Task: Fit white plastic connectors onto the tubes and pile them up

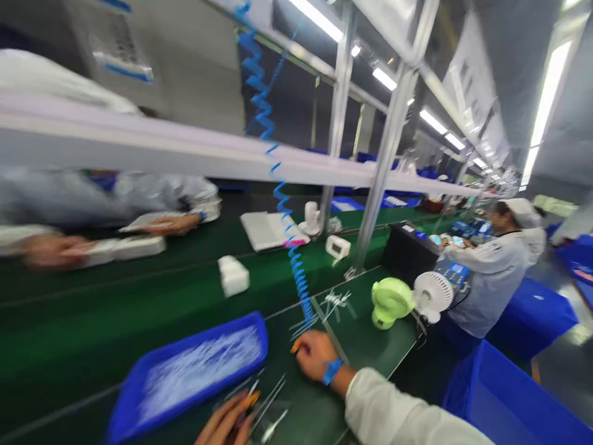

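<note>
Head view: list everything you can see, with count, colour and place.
Tray: 1, blue, lower left
Table: 1, dark green, lower centre
Strips: many, white, in tray and on table
Belt: 1, green, beyond tray
Block: 1, white, on belt
Posts: 2 or more, metallic, centre
Device: 1, white, by posts
Hose: 1, blue, hanging centrally
Fans: 2, green and white, right
Box: 1, black, behind fans
Shelf: 1, white, across view
Lights: several, white, overhead
Bins: several, blue, right
Co-workers: at least 2, pale clothing, far left and right
Left hand: 1, orange-tipped, bottom centre
Right hand: 1, blue wristband, over table
</note>
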`<state>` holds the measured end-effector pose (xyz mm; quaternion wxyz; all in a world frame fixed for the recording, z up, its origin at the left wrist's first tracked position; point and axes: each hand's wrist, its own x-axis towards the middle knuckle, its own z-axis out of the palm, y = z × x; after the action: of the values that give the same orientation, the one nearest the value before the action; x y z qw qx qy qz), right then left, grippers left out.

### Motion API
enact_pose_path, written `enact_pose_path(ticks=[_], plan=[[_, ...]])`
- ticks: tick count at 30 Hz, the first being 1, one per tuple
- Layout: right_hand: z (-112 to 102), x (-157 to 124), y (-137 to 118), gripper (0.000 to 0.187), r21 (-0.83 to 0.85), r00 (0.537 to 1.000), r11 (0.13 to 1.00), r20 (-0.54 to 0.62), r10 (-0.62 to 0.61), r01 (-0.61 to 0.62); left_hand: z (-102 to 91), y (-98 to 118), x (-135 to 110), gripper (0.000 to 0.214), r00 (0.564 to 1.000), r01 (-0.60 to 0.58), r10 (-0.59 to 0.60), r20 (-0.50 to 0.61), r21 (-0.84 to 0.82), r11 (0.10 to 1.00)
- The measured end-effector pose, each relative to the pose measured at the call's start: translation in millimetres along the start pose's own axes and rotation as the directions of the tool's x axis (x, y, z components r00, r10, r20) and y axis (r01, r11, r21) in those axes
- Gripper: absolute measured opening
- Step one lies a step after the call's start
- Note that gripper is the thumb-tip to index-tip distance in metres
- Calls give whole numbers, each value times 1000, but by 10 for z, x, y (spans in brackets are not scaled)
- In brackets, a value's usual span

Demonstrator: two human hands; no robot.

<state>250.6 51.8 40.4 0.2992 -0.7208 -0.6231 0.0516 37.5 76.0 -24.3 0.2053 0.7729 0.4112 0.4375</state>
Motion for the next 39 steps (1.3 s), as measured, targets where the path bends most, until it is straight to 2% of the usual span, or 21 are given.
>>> enact_pose_path(ticks=[2,4,7,11,18,21,23,27,30,32,35,39], plan=[[30,-63,77,23,75,1000,997,22,9,-10,-279,67,-156,31,991,81,-65,119,-139,987],[125,-77,227,26,156,999,988,36,1,-7,-394,155,-213,36,976,196,-171,136,-192,962],[276,-48,447,22,255,998,967,45,-38,26,-370,160,-212,43,982,190,-187,35,-228,955],[297,-51,556,21,306,996,948,2,-87,82,-313,99,-253,48,987,145,-156,-47,-183,972],[193,-110,498,22,346,985,923,-90,-149,171,-238,130,-262,34,980,174,-170,99,-28,984],[148,-90,373,23,370,974,902,-135,-183,221,-260,187,-185,27,977,132,-141,158,65,989],[147,-9,236,22,389,963,882,-148,-225,266,-295,230,-87,17,964,86,-114,242,123,989],[254,296,-54,19,380,912,829,-164,-376,410,-354,280,177,10,886,-29,-72,458,208,978],[381,491,-156,19,326,869,805,-195,-456,496,-343,258,348,9,840,-130,-15,543,228,965],[443,544,-155,20,322,864,803,-229,-449,502,-309,213,415,9,817,-211,55,573,208,955],[458,530,-121,22,334,863,799,-268,-428,500,-253,132,438,9,823,-272,168,542,116,955],[397,487,-133,23,342,861,790,-211,-463,509,-224,72,384,10,896,-205,231,380,-110,973]])
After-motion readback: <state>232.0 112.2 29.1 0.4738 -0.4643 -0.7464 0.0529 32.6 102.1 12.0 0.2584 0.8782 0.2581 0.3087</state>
